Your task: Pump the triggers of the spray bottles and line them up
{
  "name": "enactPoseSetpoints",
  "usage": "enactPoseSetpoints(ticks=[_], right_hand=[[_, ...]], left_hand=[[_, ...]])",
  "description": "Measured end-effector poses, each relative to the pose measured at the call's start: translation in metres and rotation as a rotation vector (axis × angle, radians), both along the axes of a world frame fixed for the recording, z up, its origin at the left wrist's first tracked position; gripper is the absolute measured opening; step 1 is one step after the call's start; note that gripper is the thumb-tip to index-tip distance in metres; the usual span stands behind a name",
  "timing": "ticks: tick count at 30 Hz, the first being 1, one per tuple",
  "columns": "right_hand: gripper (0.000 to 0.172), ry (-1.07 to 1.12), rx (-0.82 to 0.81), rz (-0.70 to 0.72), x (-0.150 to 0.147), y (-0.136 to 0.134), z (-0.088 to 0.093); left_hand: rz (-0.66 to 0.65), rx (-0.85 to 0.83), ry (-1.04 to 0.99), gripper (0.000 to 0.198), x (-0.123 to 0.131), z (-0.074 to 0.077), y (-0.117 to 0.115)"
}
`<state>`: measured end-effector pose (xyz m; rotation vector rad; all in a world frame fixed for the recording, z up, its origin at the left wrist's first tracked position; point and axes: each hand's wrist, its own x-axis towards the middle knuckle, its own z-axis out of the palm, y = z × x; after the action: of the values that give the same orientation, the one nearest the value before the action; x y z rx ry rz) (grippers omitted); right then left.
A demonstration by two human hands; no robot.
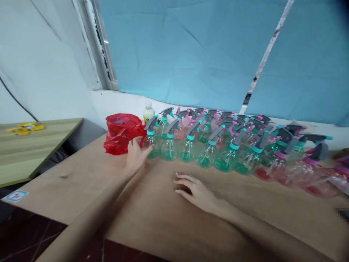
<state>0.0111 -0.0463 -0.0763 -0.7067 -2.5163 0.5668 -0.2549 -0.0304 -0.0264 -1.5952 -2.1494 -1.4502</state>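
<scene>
Several clear spray bottles stand upright in close rows on the wooden table. My left hand (137, 153) is at the leftmost front spray bottle (155, 150), which has a turquoise collar, a grey trigger head and green-tinted plastic. Its thumb lies across the bottle's front and the other fingers are spread at the left side; no firm grip shows. My right hand (196, 192) hovers low over the table before the row, fingers apart and slightly curved, holding nothing. Closest to it is a green spray bottle (205, 160).
A red plastic bag (121, 133) lies left of the bottles, and a white-capped drink bottle (148, 113) stands behind. Pink spray bottles (313, 178) fill the right end. A lower side table (32, 153) holds yellow wrappers (25, 128). The wooden table (89, 174) ends at the front left.
</scene>
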Motion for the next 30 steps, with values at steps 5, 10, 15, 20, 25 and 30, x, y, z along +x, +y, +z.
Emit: enactPoseSetpoints(ticks=[5, 10, 15, 20, 25, 30], right_hand=[[0.031, 0.0, 0.028, 0.03, -0.008, -0.004, -0.005], [0.034, -0.014, 0.026, 0.039, -0.003, -0.008, -0.003], [0.039, -0.043, 0.011, 0.041, 0.007, -0.012, 0.001], [0.04, -0.067, 0.01, 0.05, 0.02, -0.016, 0.005], [0.042, -0.074, -0.039, 0.034, 0.039, -0.02, 0.008], [0.069, -0.002, -0.157, -0.098, 0.059, -0.022, 0.002]], left_hand=[[-0.021, -0.075, 0.047, 0.065, 0.004, 0.002, 0.013], [-0.035, -0.115, 0.069, 0.063, 0.0, 0.004, 0.018], [-0.024, -0.141, 0.081, 0.065, -0.002, 0.011, 0.003], [0.003, -0.159, 0.14, 0.06, 0.003, 0.011, -0.026], [-0.057, -0.114, 0.208, 0.057, 0.031, -0.001, -0.062], [-0.181, -0.192, 0.233, 0.053, 0.094, -0.006, -0.088]])
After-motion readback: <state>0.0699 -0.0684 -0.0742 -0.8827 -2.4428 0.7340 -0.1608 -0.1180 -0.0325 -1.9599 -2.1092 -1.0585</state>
